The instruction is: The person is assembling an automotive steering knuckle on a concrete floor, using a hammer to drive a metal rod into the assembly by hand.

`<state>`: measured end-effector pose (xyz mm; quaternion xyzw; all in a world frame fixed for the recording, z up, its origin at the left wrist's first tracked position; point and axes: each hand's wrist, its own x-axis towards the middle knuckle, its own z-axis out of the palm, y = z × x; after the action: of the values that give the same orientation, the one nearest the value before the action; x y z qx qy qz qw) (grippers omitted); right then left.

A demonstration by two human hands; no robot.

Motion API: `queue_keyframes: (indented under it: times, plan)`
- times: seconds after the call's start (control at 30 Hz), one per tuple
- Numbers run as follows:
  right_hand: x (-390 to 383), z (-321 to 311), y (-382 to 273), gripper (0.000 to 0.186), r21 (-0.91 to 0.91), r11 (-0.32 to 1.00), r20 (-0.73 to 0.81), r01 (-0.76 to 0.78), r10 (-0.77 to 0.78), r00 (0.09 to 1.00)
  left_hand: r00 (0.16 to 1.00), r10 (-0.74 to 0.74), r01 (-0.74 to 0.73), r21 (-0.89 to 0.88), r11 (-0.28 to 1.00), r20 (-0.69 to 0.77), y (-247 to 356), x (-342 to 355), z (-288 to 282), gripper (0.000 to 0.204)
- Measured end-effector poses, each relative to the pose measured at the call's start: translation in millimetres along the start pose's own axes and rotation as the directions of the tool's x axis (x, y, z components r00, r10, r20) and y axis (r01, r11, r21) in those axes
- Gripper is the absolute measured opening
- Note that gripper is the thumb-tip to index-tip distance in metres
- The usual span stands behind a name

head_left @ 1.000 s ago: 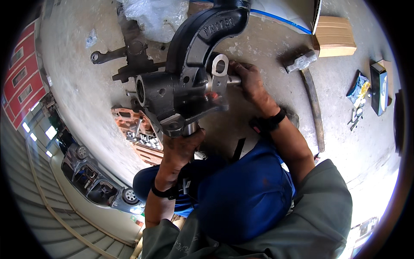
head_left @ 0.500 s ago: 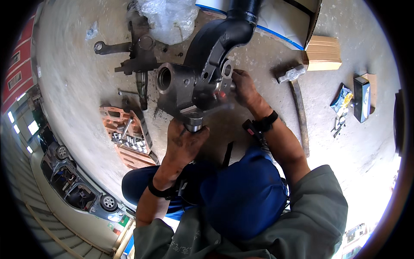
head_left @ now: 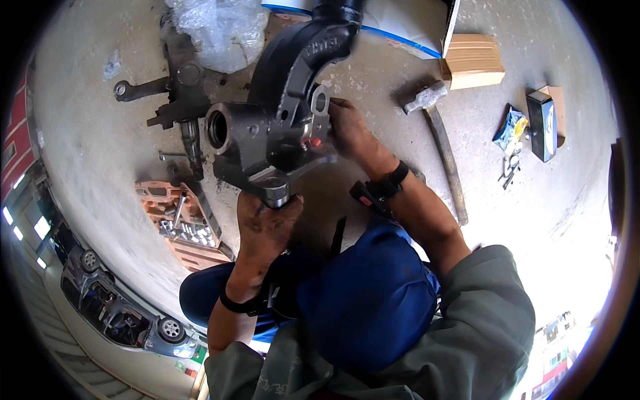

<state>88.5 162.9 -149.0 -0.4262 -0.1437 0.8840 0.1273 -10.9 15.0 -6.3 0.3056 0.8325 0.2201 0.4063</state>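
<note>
A large black cast housing [head_left: 280,100] with a curved neck, bored ends and a small red spot fills the upper middle. My left hand [head_left: 265,230] grips it low at a bright steel cylinder [head_left: 276,200], fingers partly hidden underneath. My right hand [head_left: 348,130] is closed on its right side beside a silver eyed bracket [head_left: 319,104]; its fingertips are hidden behind the metal. Behind on the concrete lies a dark steering knuckle [head_left: 179,107]. A wrench [head_left: 172,156] lies near the knuckle, above an open orange socket case [head_left: 172,227].
A sledgehammer [head_left: 439,143] lies right, near a cardboard carton [head_left: 472,60], an open narrow box [head_left: 540,127] and a packet [head_left: 511,133] with small fittings. Plastic wrap [head_left: 217,37] and a white box [head_left: 407,20] lie at the top. A stripped car [head_left: 123,313] is at lower left.
The housing has swung a little since one second ago, its bored end dropping then shifting left, my hands moving with it. The view has shifted, so floor items appear moved.
</note>
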Motion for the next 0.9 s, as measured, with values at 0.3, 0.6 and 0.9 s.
queue_keyframes:
  times: [0.3,0.6,0.9]
  plan:
    - [12,-58,23,0.035,0.042,0.99,0.012,0.133,-0.133,0.991,0.997,-0.007,0.005,0.023,1.0,0.074,-18,-2,-8,0.022]
    - [22,-19,13,0.035,0.076,0.993,0.106,0.095,-0.103,0.989,0.983,0.052,-0.09,0.208,0.974,0.178,-16,-6,-16,0.036]
    - [32,-10,25,0.039,0.376,0.926,-0.033,0.028,-0.016,0.999,0.999,0.004,-0.007,0.058,0.998,0.05,-21,-2,-4,0.02]
